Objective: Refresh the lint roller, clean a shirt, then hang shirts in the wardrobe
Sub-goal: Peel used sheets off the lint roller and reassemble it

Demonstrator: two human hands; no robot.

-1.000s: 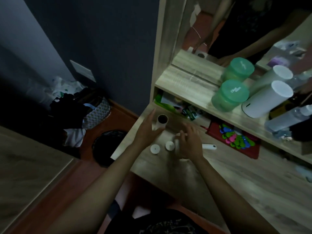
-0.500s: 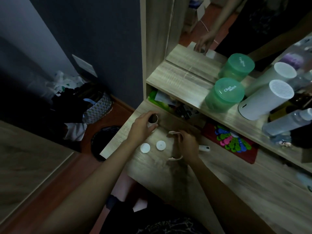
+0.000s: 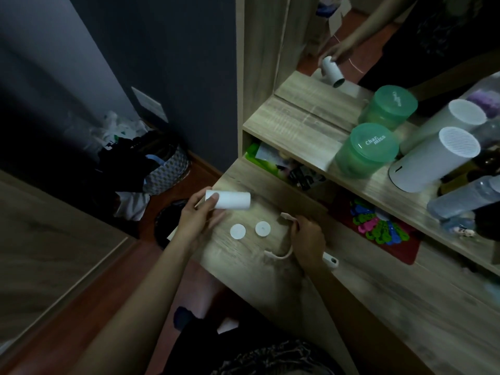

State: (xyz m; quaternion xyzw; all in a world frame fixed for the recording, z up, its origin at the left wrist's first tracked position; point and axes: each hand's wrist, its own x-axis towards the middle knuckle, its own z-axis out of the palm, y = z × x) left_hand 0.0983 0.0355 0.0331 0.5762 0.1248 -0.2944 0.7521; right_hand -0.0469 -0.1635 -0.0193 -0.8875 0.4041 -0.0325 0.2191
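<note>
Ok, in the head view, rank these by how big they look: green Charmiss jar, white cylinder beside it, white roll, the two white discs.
1. white cylinder, only slightly ahead of the jar
2. green jar
3. white roll, held by the left hand
4. two white discs, alike, so not ranked apart

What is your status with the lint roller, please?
Left hand grips white roll, held sideways. Right hand holds roller frame. Two caps lie between them.

Head view: wide-angle camera riding on the person's head, facing forward and down, hovering close over wooden desk (image 3: 243, 258); left hand (image 3: 198, 221) and right hand (image 3: 308, 239) sitting mid-frame, shelf (image 3: 292, 125) running far right.
</note>
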